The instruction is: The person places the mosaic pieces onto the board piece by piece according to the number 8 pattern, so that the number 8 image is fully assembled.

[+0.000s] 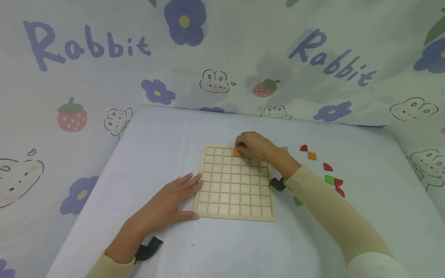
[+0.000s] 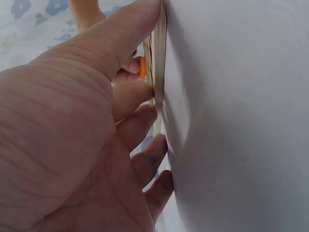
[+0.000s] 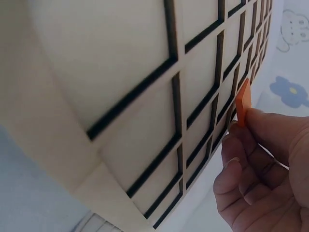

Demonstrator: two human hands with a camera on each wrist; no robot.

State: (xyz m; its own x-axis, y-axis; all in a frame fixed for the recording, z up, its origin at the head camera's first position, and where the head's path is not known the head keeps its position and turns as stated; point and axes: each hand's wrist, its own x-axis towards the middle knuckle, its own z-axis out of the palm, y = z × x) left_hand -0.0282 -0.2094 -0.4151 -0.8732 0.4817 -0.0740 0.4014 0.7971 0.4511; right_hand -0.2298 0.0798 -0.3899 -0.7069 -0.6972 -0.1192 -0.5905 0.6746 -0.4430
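A square wooden grid board lies flat on the white table, its cells bare and divided by thin ridges. My right hand pinches an orange square tile between thumb and fingers over the board's far row, near the middle of that edge. In the right wrist view the tile tilts against the ridges there. My left hand rests at the board's left side with fingers spread. In the left wrist view its thumb and fingertips touch the board's edge.
Right of the board lie red quarter-round pieces, another orange square and green pieces. A light gridded piece shows partly behind the right forearm. Printed cloth hangs behind and beside the table.
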